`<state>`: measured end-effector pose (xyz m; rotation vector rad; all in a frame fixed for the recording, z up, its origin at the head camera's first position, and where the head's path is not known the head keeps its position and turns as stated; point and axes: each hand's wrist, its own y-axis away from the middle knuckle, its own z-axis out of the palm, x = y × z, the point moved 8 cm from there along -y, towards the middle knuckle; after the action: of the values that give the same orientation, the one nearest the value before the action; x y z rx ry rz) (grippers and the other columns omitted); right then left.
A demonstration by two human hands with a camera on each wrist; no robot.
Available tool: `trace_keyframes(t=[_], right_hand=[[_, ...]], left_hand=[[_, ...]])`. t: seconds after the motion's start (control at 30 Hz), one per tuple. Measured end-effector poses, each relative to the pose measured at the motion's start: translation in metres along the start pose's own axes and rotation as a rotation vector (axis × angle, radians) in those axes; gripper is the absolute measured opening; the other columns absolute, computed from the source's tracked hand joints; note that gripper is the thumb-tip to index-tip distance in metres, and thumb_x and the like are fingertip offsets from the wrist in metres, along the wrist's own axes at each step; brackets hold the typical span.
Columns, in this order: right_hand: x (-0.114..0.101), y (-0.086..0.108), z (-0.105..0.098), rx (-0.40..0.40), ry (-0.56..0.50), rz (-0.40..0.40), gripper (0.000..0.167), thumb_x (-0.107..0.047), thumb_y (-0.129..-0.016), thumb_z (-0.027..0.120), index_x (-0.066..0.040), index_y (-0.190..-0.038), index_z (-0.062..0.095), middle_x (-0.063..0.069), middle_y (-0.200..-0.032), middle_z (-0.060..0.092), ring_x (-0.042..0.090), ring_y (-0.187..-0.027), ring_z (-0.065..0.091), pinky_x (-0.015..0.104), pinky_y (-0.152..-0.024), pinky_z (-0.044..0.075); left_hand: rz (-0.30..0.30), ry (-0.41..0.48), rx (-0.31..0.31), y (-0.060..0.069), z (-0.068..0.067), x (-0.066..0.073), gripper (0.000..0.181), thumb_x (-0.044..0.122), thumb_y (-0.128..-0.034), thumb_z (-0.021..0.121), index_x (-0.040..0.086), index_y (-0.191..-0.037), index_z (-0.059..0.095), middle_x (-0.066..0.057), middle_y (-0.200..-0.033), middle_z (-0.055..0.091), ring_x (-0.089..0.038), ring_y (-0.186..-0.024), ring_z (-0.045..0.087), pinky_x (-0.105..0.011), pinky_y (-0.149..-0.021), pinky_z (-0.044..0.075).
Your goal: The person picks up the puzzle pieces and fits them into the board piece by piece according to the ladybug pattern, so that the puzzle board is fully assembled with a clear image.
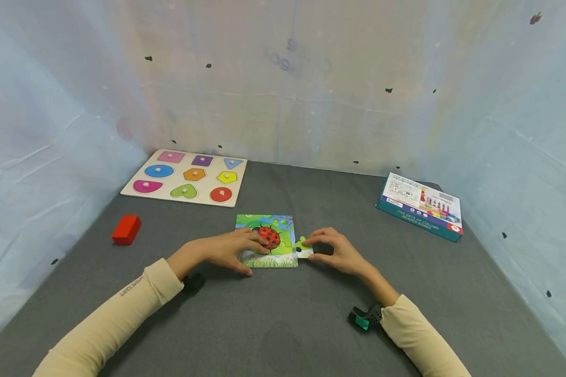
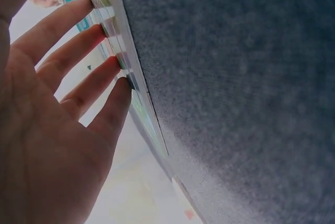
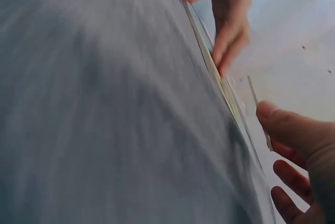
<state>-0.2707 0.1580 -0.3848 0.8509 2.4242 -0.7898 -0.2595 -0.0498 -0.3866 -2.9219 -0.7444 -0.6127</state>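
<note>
A square picture puzzle [image 1: 283, 262] with a red ladybug on green lies flat on the grey table. My left hand [image 1: 228, 249] rests on its left part, and the fingertips touch its face in the left wrist view, fairly straight. Between thumb and fingers, my right hand [image 1: 338, 254] pinches a light green puzzle piece [image 1: 304, 251] beside the puzzle's right edge. The right wrist view shows that piece [image 3: 253, 89] edge-on, raised above the table. My left hand covers part of the puzzle.
A wooden shape board [image 1: 171, 177] with knobbed coloured pieces lies at the back left. In front of it sits a red block [image 1: 126, 230]. A flat teal and white box [image 1: 420, 203] lies at the back right. Pale sheeting [image 1: 283, 104] hangs behind the table.
</note>
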Motion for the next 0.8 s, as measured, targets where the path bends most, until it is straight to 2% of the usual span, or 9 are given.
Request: trace_keyframes(t=[0.17, 0.3, 0.4, 0.5, 0.8], right_hand=[[-0.009, -0.014, 0.020, -0.029, -0.001, -0.070, 0.033, -0.016, -0.078, 0.075, -0.011, -0.109, 0.068, 0.004, -0.113, 0.059, 0.021, -0.110, 0.048, 0.040, -0.093, 0.038], [-0.013, -0.020, 0.029, -0.032, -0.012, -0.115, 0.033, -0.011, -0.076, 0.076, -0.006, -0.107, 0.068, 0.011, -0.110, 0.060, 0.029, -0.107, 0.048, 0.042, -0.092, 0.037], [-0.015, -0.022, 0.031, -0.028, -0.014, -0.128, 0.032, -0.011, -0.075, 0.077, -0.004, -0.106, 0.069, 0.012, -0.110, 0.060, 0.031, -0.107, 0.047, 0.044, -0.091, 0.036], [-0.014, -0.023, 0.033, -0.036, 0.002, -0.121, 0.031, -0.013, -0.076, 0.076, -0.007, -0.106, 0.069, 0.009, -0.111, 0.060, 0.028, -0.108, 0.047, 0.043, -0.092, 0.037], [-0.015, -0.026, 0.038, -0.069, 0.023, -0.133, 0.030, -0.020, -0.081, 0.073, -0.011, -0.109, 0.069, 0.006, -0.112, 0.059, 0.024, -0.109, 0.045, 0.043, -0.091, 0.037]], left_hand=[[-0.002, 0.012, -0.003, 0.000, 0.001, -0.002, 0.057, 0.036, -0.0813, 0.071, 0.015, -0.131, 0.055, -0.004, -0.139, 0.045, -0.030, -0.129, 0.033, -0.053, -0.105, 0.025], [-0.010, 0.005, -0.009, -0.001, 0.003, -0.004, 0.056, 0.037, -0.0814, 0.071, 0.017, -0.131, 0.054, -0.003, -0.138, 0.046, -0.028, -0.130, 0.033, -0.051, -0.107, 0.022], [-0.018, 0.002, -0.011, -0.003, 0.003, -0.004, 0.056, 0.037, -0.0816, 0.070, 0.018, -0.131, 0.053, -0.001, -0.137, 0.046, -0.026, -0.129, 0.033, -0.050, -0.108, 0.021], [-0.023, -0.003, -0.008, -0.003, 0.001, -0.003, 0.057, 0.037, -0.0824, 0.070, 0.019, -0.133, 0.051, 0.000, -0.137, 0.046, -0.026, -0.129, 0.034, -0.051, -0.106, 0.023], [-0.012, -0.137, -0.003, -0.006, 0.001, 0.006, 0.063, 0.045, -0.0811, 0.068, 0.029, -0.138, 0.046, 0.003, -0.128, 0.048, -0.018, -0.108, 0.040, -0.042, -0.092, 0.037]])
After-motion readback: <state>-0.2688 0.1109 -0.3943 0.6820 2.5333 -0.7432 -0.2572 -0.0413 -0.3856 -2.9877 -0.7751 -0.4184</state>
